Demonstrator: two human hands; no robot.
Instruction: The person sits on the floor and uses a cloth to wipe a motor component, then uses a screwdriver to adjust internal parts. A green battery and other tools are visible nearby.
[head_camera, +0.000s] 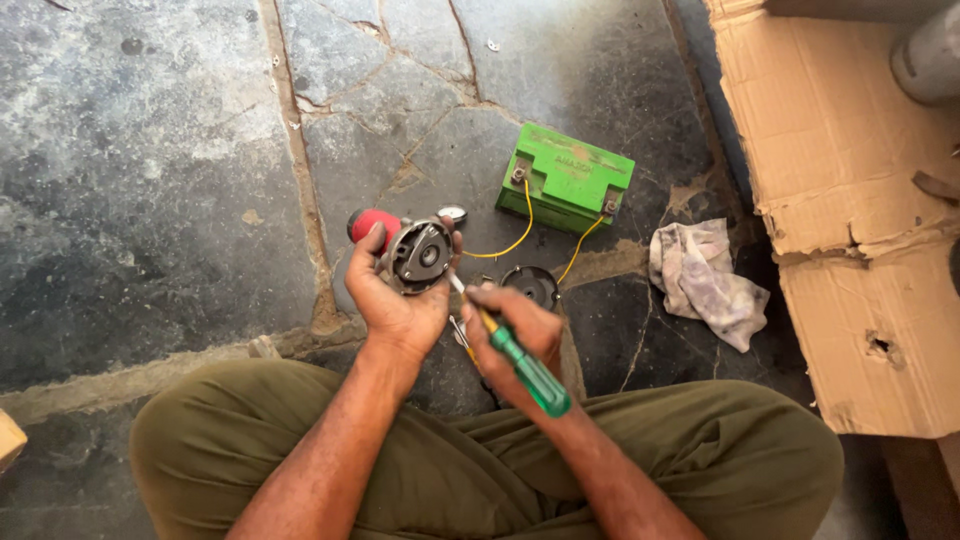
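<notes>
Person sits cross-legged on a cracked stone floor (150, 180). Left hand (400, 300) holds a small round motor housing (420, 255), open face up, fingers wrapped around its rim; a red part (372, 224) shows just behind it. Right hand (515, 335) has its fingers closed on a green-handled screwdriver (530, 372), shaft angled up-left, tip at the lower right edge of the housing. Step in hand looks like working a screw or prying at the housing rim; can't tell which, tip too small to see. Next move likely needs the tip seated square and the left grip kept firm so the housing doesn't twist.

On the floor beyond the hands: green battery (568, 178) with yellow wires (520, 235), a dark round cover plate (532, 285) just past the right hand, a crumpled rag (705, 275), torn cardboard (850, 200) at right.
</notes>
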